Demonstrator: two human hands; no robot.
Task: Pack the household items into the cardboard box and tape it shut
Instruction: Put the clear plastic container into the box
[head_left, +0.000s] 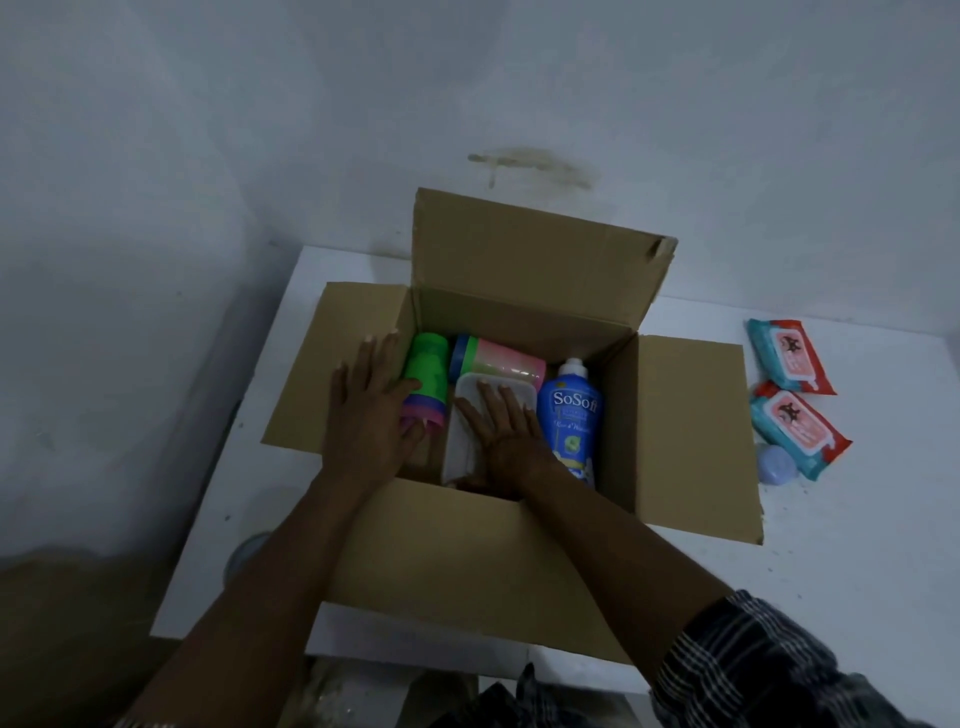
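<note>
A white table (857, 597) stands in a corner by the wall. A big brown cardboard box (467, 561) sits on it with its flaps open. To the right of the box lie two blue packs of wipes, the far pack (789, 356) and the near pack (800, 434), close together. A little round purple pot (777, 464) sits right against the near pack.
</note>
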